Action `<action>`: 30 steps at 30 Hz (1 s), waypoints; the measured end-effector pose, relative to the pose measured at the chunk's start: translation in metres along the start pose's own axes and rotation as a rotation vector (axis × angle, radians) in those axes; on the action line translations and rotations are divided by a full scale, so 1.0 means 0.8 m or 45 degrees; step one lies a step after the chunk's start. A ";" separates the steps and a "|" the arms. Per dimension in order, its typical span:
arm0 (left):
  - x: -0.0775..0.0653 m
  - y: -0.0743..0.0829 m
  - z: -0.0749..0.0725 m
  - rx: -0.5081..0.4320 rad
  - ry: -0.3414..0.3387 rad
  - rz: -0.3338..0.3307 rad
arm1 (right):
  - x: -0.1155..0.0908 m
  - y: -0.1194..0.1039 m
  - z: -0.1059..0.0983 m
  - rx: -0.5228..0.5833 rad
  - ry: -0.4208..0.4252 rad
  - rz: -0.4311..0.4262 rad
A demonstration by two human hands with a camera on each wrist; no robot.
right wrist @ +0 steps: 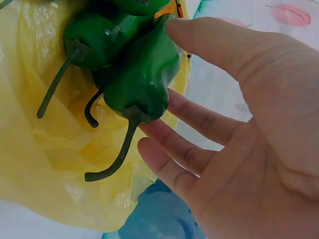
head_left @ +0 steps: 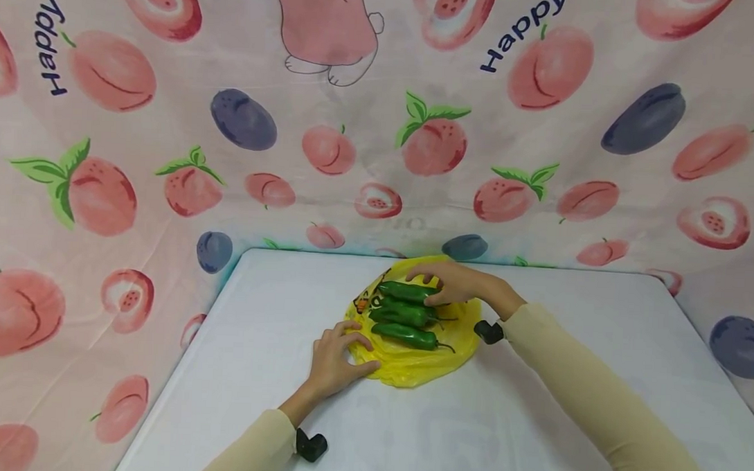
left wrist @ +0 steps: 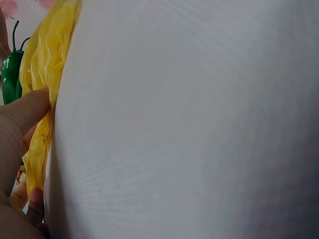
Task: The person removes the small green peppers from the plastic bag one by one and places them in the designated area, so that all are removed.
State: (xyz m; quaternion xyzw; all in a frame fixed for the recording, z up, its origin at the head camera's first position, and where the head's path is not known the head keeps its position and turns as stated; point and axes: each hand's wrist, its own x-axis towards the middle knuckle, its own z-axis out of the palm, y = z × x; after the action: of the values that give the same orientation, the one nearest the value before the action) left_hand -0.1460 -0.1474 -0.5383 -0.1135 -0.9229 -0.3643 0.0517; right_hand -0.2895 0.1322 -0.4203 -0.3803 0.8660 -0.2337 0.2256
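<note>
Several glossy green peppers with curved stems lie side by side on a crumpled yellow plastic bag (head_left: 418, 372). My right hand (head_left: 459, 283) reaches over the farthest pepper (head_left: 403, 290). In the right wrist view its thumb touches one side of that pepper (right wrist: 142, 74) and its fingers bend along the other side. My left hand (head_left: 334, 361) is at the bag's left edge, thumb and fingers spread; the left wrist view has the thumb against the yellow plastic (left wrist: 52, 45). The middle pepper (head_left: 402, 312) and the nearest pepper (head_left: 407, 335) are untouched.
The bag rests on a white table (head_left: 501, 434), near its back edge. Behind the table hangs a pink cloth (head_left: 369, 110) printed with peaches and plums. Dark wrist devices (head_left: 311, 446) are worn at both sleeves.
</note>
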 end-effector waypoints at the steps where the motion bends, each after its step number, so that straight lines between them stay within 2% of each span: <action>1: 0.000 0.000 0.000 0.008 -0.003 -0.006 | 0.001 0.000 0.000 -0.005 -0.010 0.008; 6: -0.001 0.001 0.000 0.025 -0.014 -0.021 | 0.005 0.001 0.002 -0.028 -0.034 0.060; 15: -0.001 0.000 0.000 0.009 0.002 -0.005 | 0.013 0.003 0.002 -0.052 -0.062 0.082; 30: -0.001 -0.003 0.004 0.021 0.027 0.007 | 0.017 0.007 0.003 -0.089 -0.085 0.039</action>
State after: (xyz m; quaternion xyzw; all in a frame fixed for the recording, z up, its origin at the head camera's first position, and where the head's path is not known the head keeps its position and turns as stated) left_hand -0.1458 -0.1473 -0.5422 -0.1117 -0.9249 -0.3578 0.0633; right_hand -0.2998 0.1246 -0.4284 -0.3821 0.8714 -0.1869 0.2444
